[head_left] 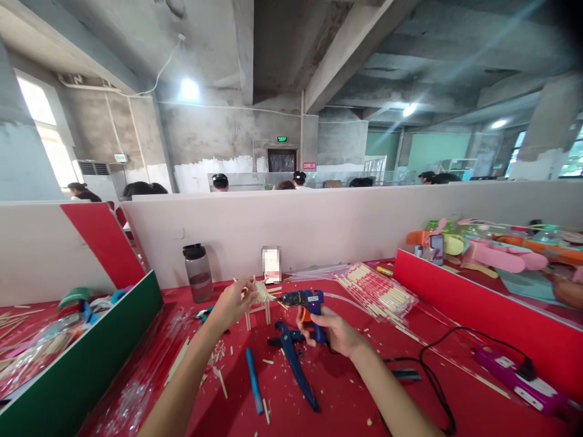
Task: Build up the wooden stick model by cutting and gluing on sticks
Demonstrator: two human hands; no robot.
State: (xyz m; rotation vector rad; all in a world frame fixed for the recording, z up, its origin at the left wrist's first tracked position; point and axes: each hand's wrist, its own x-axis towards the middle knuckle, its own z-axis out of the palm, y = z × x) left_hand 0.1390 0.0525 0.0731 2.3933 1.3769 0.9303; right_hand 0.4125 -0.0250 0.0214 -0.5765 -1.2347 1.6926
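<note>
My right hand [336,329] is wrapped round the handle of a blue hot glue gun [306,299] with an orange trigger. Its nozzle points left, close to a small structure of pale wooden sticks [263,294] with legs. The fingers of my left hand [237,298] are closed on the left upper side of that structure. Whether they pinch a separate stick too, I cannot tell. Below the glue gun lies a blue-handled cutter [294,361]. Left of the cutter is a blue pen-like stick [254,381].
A dark-lidded bottle [198,274] stands at the back left. Bagged sticks [380,291] lie at the back right. A purple power strip [514,376] with a black cable is at the right. Green [91,358] and red [483,321] dividers flank the red table, where stick scraps lie scattered.
</note>
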